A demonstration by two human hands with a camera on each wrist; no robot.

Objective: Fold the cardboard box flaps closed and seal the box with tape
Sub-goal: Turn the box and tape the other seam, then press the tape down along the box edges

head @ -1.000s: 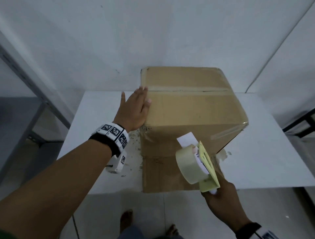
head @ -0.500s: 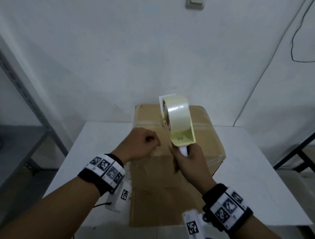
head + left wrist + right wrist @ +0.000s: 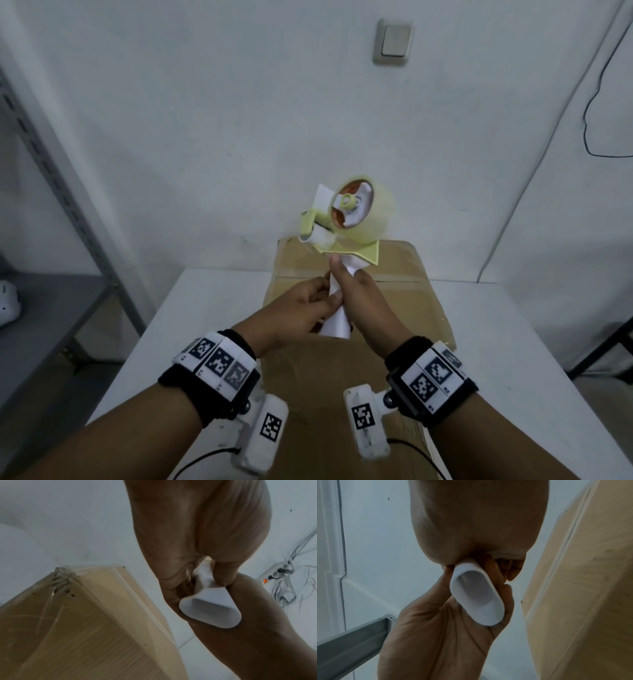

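A brown cardboard box (image 3: 394, 294) stands on the white table (image 3: 513, 342) with its top flaps down and a tape strip across them. Above its near half I hold a yellow-green tape dispenser (image 3: 346, 222) upright, its clear tape roll at the top. My right hand (image 3: 359, 294) grips the white handle (image 3: 337, 318). My left hand (image 3: 301, 308) curls round the same handle from the left. The wrist views show the hollow handle end (image 3: 211, 609) (image 3: 477, 597) between both palms, with the box (image 3: 85, 622) (image 3: 583, 588) alongside.
A grey metal shelf frame (image 3: 58, 164) stands at the left. A light switch (image 3: 392, 42) and a hanging black cable (image 3: 596, 113) are on the white wall behind. A power strip with cables (image 3: 281, 573) lies on the floor.
My right hand lifted the dispenser from the box's front corner up over the box. My left hand left the box's side and came to the handle.
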